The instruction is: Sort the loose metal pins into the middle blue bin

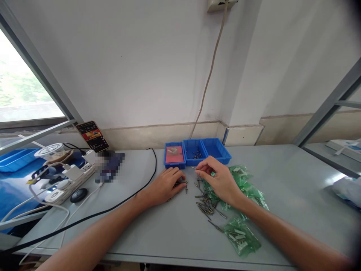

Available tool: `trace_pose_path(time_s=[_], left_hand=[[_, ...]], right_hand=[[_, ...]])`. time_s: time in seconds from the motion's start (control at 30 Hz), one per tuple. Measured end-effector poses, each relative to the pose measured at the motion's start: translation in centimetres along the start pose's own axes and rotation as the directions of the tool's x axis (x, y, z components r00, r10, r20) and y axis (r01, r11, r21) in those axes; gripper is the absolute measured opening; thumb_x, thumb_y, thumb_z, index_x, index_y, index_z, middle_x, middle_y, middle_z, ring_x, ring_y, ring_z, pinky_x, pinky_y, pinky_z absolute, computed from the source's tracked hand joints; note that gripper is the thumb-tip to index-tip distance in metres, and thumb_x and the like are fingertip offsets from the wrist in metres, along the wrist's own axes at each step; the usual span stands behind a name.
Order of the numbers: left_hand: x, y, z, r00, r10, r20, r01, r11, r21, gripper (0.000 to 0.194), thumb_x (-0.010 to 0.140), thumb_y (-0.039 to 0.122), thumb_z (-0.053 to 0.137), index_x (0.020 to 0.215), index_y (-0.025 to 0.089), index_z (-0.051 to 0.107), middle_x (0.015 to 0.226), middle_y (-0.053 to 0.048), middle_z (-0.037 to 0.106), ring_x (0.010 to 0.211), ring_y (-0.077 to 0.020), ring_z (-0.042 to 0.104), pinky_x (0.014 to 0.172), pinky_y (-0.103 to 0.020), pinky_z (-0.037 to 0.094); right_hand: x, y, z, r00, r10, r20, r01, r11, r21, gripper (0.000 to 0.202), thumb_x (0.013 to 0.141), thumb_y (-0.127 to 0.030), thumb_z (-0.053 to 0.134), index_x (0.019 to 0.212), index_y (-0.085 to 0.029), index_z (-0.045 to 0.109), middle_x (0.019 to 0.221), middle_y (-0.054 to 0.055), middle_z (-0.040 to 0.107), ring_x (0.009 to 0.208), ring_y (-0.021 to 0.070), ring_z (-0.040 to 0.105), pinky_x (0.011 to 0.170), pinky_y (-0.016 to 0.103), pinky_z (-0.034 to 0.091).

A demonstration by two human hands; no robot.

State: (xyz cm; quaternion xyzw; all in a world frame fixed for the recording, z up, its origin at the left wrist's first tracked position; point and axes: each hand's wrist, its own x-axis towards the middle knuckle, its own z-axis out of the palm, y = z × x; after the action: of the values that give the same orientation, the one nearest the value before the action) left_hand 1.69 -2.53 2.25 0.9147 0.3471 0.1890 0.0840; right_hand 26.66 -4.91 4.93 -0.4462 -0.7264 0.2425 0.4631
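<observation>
My right hand (216,177) is closed in a pinch on a small metal pin (193,168), held just in front of the blue bins. On the table to its left, my left hand (167,185) lies with fingers curled over several thin metal pins (180,183), partly hidden beneath them. A loose pile of similar metal pins (205,205) with brassy ends spreads below my right hand. Green plastic bags (254,195) lie under and beside my right forearm. Nearer the front edge, another green bag (241,238) contains pins and white pieces.
Behind my hands stand a blue bin with a red card (174,155), a blue bin with a few pins (193,145) and another blue bin (216,148). A black cable (124,205) crosses the left side, near a power strip (70,184), a black mouse (79,195) and a propped phone (92,136).
</observation>
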Motion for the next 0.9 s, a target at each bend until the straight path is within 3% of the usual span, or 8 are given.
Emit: trace_pose_path(time_s=[0.13,0.47,0.9], left_hand=[[0.01,-0.05,0.06,1.000,-0.001,0.006,0.001,1.000,-0.011,0.016,0.107,0.037,0.058,0.114,0.023,0.061,0.103,-0.004,0.063,0.095,-0.0219,0.057,0.087,-0.034,0.046],[0.03,0.03,-0.08,1.000,0.004,0.000,-0.004,1.000,-0.008,0.017,0.108,0.038,0.055,0.114,0.022,0.061,0.103,-0.005,0.063,0.094,-0.0225,0.057,0.086,-0.035,0.046],[0.08,0.14,-0.20,1.000,-0.003,0.011,0.003,1.000,-0.003,0.018,0.108,0.037,0.055,0.112,0.022,0.062,0.103,-0.006,0.064,0.095,-0.0226,0.059,0.085,-0.034,0.047]], right_hand=[[0.16,-0.03,0.04,0.996,0.092,0.012,-0.092,0.992,0.081,0.011,0.096,-0.034,0.070,0.094,-0.024,0.068,0.088,0.002,0.070,0.080,0.0202,0.064,0.074,0.034,0.050],[0.00,-0.09,0.10,0.990,0.137,0.037,-0.141,0.981,0.137,0.018,0.097,-0.042,0.068,0.096,-0.024,0.069,0.088,0.002,0.071,0.080,0.0203,0.063,0.076,0.034,0.052],[0.43,-0.14,-0.16,0.973,0.218,0.079,-0.231,0.941,0.246,0.032,0.096,-0.054,0.065,0.095,-0.022,0.071,0.076,-0.001,0.059,0.062,0.0150,0.047,0.057,0.028,0.039]])
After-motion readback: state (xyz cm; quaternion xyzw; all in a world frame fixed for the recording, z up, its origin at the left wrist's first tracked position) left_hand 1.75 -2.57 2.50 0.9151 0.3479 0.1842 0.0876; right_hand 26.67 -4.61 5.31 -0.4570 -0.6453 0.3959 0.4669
